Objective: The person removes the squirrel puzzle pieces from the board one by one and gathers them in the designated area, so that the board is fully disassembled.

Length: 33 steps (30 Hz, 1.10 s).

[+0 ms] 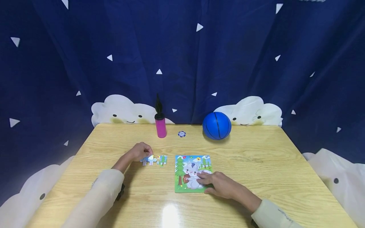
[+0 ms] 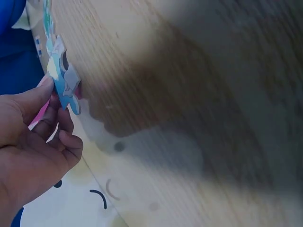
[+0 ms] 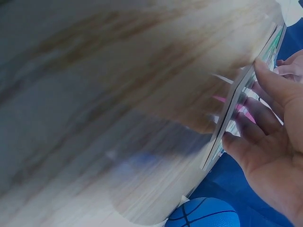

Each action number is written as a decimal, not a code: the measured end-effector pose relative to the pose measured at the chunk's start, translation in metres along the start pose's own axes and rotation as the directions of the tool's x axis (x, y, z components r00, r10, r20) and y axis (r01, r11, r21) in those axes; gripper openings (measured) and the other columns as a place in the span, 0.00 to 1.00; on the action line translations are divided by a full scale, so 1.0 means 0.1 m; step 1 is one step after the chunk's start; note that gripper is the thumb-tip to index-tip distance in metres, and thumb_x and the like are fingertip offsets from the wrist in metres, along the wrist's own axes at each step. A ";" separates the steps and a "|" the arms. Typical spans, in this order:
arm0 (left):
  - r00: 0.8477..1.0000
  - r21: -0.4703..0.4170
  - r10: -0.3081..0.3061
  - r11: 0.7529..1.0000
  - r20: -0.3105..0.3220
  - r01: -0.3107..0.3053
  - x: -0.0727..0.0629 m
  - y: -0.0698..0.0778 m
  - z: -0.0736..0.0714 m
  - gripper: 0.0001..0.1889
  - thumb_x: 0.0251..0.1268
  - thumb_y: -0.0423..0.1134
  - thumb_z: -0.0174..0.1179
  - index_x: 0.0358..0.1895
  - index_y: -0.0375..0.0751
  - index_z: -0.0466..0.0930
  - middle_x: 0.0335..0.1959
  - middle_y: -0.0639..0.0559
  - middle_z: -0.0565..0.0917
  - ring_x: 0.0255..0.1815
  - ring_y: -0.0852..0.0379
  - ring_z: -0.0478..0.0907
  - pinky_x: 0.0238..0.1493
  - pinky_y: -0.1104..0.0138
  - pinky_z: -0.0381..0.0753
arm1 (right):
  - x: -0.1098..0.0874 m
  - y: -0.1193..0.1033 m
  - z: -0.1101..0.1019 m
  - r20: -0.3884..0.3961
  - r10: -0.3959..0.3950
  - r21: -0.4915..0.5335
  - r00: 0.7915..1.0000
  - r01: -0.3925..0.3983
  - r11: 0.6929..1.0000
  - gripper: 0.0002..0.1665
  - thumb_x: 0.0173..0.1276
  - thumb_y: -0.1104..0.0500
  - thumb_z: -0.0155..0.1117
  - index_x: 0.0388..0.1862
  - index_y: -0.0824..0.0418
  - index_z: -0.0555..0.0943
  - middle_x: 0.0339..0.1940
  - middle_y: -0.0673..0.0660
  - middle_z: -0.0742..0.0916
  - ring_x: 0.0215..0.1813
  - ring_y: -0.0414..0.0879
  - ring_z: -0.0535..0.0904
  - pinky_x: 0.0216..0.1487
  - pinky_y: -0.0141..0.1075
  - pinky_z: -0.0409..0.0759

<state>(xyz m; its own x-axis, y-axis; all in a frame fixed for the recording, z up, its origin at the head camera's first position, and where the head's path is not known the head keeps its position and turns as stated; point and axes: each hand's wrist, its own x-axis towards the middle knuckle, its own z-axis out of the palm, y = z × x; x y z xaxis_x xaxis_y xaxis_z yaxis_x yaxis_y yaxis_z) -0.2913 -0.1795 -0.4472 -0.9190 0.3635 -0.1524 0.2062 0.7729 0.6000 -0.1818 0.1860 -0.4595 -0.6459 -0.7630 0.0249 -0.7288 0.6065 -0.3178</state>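
In the head view a square picture puzzle [image 1: 182, 183] of a grey squirrel with an acorn lies flat on the table. My right hand [image 1: 219, 185] rests on its right side, fingers extended over the picture. The right wrist view shows that hand [image 3: 274, 118] along the puzzle's edge [image 3: 227, 111]. Left of the puzzle, my left hand [image 1: 140, 151] pinches a blue-and-white jigsaw piece [image 1: 148, 160] between thumb and fingers; the left wrist view shows the piece [image 2: 61, 80] at the fingertips. Between them lies another jigsaw piece [image 1: 162, 160] with a green tree.
A pink hand pump [image 1: 161, 127] with a black top stands at the table's back. Right of it are a small blue-and-white gear-shaped disc [image 1: 182, 134] and a blue ball [image 1: 216, 126]. A dark blue curtain [image 1: 182, 57] hangs behind the wooden table [image 1: 256, 158].
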 end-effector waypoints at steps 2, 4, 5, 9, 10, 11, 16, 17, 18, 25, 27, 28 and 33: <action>1.000 -0.005 -0.010 1.000 -0.015 0.009 0.01 -0.01 0.01 0.07 0.64 0.26 0.54 0.34 0.34 0.83 0.31 0.47 0.84 0.32 0.57 0.75 0.35 0.68 0.76 | 0.00 0.00 0.01 0.002 0.003 0.000 1.000 -0.003 1.000 0.27 0.61 0.55 0.66 0.60 0.59 0.77 0.65 0.58 0.76 0.65 0.52 0.74 0.60 0.49 0.75; 1.000 -0.004 -0.018 1.000 -0.024 0.018 0.01 -0.02 0.02 0.07 0.64 0.26 0.54 0.34 0.35 0.83 0.31 0.47 0.84 0.32 0.57 0.75 0.36 0.67 0.76 | 0.00 0.01 0.01 0.005 0.007 -0.003 1.000 -0.007 1.000 0.27 0.61 0.55 0.66 0.60 0.59 0.77 0.66 0.58 0.76 0.65 0.52 0.74 0.60 0.49 0.75; 0.999 -0.001 -0.023 1.000 -0.027 0.023 0.02 -0.03 0.02 0.07 0.64 0.26 0.54 0.34 0.35 0.83 0.31 0.47 0.84 0.32 0.57 0.75 0.36 0.67 0.76 | 0.01 0.01 0.01 0.006 0.007 -0.005 1.000 -0.007 1.000 0.27 0.61 0.55 0.66 0.60 0.59 0.77 0.66 0.58 0.76 0.65 0.52 0.74 0.60 0.49 0.75; 0.999 -0.001 -0.027 1.000 -0.031 0.027 0.01 -0.03 0.03 0.06 0.63 0.27 0.55 0.33 0.36 0.83 0.31 0.48 0.84 0.32 0.57 0.75 0.36 0.67 0.76 | 0.01 0.00 0.01 0.007 0.001 -0.009 1.000 -0.001 1.000 0.27 0.61 0.55 0.66 0.60 0.59 0.77 0.66 0.59 0.76 0.65 0.53 0.74 0.59 0.50 0.75; 0.999 -0.003 -0.027 1.000 -0.032 0.027 0.02 -0.03 0.04 0.06 0.63 0.27 0.56 0.33 0.36 0.83 0.31 0.48 0.84 0.32 0.57 0.75 0.36 0.67 0.76 | 0.01 0.00 0.01 0.006 -0.001 -0.010 1.000 0.001 1.000 0.27 0.61 0.55 0.66 0.60 0.60 0.77 0.66 0.59 0.76 0.65 0.53 0.74 0.59 0.50 0.75; 0.999 -0.005 -0.025 1.000 -0.032 0.025 0.02 -0.03 0.04 0.06 0.63 0.27 0.56 0.33 0.36 0.83 0.31 0.48 0.84 0.32 0.57 0.75 0.36 0.67 0.76 | 0.01 0.00 0.01 0.005 -0.003 -0.010 1.000 0.003 1.000 0.27 0.61 0.55 0.66 0.60 0.60 0.77 0.65 0.59 0.76 0.65 0.53 0.74 0.59 0.50 0.76; 0.998 -0.017 -0.046 0.999 -0.043 0.046 0.02 0.00 0.00 0.05 0.64 0.29 0.57 0.33 0.38 0.83 0.31 0.50 0.83 0.33 0.58 0.74 0.37 0.68 0.74 | 0.01 0.00 0.00 0.002 -0.002 -0.007 1.000 0.002 1.000 0.27 0.61 0.55 0.66 0.59 0.60 0.77 0.65 0.59 0.76 0.64 0.53 0.74 0.59 0.50 0.76; 0.998 -0.020 -0.047 0.999 -0.049 0.046 0.02 0.01 -0.01 0.05 0.64 0.30 0.57 0.33 0.38 0.82 0.31 0.50 0.82 0.33 0.58 0.73 0.37 0.68 0.74 | 0.01 -0.01 0.00 0.003 0.000 -0.006 1.000 0.000 1.000 0.27 0.61 0.55 0.67 0.59 0.60 0.77 0.65 0.59 0.76 0.65 0.53 0.74 0.59 0.50 0.76; 0.998 -0.022 -0.040 0.999 -0.053 0.039 0.03 0.03 -0.02 0.05 0.64 0.31 0.57 0.33 0.38 0.82 0.31 0.51 0.82 0.32 0.58 0.73 0.36 0.68 0.73 | 0.00 -0.01 0.00 0.004 0.002 -0.004 1.000 -0.002 1.000 0.27 0.61 0.55 0.67 0.59 0.60 0.77 0.65 0.59 0.76 0.65 0.53 0.74 0.59 0.50 0.75; 0.997 -0.072 0.070 0.995 -0.033 -0.072 0.07 0.24 0.01 0.03 0.63 0.31 0.59 0.35 0.35 0.81 0.32 0.47 0.82 0.27 0.59 0.71 0.29 0.70 0.71 | 0.00 -0.01 -0.01 0.017 0.020 -0.005 1.000 -0.020 1.000 0.27 0.61 0.55 0.66 0.60 0.59 0.77 0.66 0.58 0.76 0.65 0.52 0.73 0.60 0.50 0.75; 0.997 -0.090 0.079 0.993 -0.022 -0.081 0.08 0.32 0.04 0.03 0.63 0.31 0.59 0.36 0.34 0.80 0.33 0.46 0.81 0.27 0.59 0.71 0.29 0.70 0.72 | 0.00 -0.01 -0.01 0.017 0.022 -0.004 1.000 -0.021 1.000 0.27 0.61 0.55 0.66 0.60 0.59 0.77 0.66 0.58 0.76 0.66 0.52 0.73 0.60 0.50 0.75; 0.996 -0.095 0.083 0.992 -0.017 -0.084 0.09 0.36 0.06 0.04 0.63 0.30 0.59 0.37 0.34 0.80 0.34 0.45 0.81 0.27 0.59 0.71 0.28 0.70 0.72 | 0.00 -0.02 -0.01 0.017 0.021 -0.005 1.000 -0.021 1.000 0.27 0.61 0.55 0.66 0.60 0.59 0.77 0.66 0.58 0.76 0.66 0.52 0.73 0.60 0.50 0.75; 0.995 -0.097 0.100 0.990 0.005 -0.099 0.12 0.60 0.18 0.05 0.61 0.30 0.60 0.39 0.34 0.80 0.34 0.46 0.81 0.27 0.60 0.72 0.27 0.70 0.73 | 0.00 -0.02 -0.01 0.017 0.015 -0.008 1.000 -0.015 1.000 0.27 0.61 0.55 0.66 0.60 0.60 0.77 0.66 0.59 0.76 0.65 0.53 0.73 0.60 0.50 0.74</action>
<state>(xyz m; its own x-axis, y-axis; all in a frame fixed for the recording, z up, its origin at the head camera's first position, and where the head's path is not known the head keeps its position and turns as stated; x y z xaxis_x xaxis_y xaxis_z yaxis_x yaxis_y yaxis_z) -0.2845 -0.1196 -0.4274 -0.8923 0.4413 -0.0955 0.2626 0.6793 0.6852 -0.1811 0.1849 -0.4576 -0.6530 -0.7574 0.0042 -0.7208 0.6197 -0.3105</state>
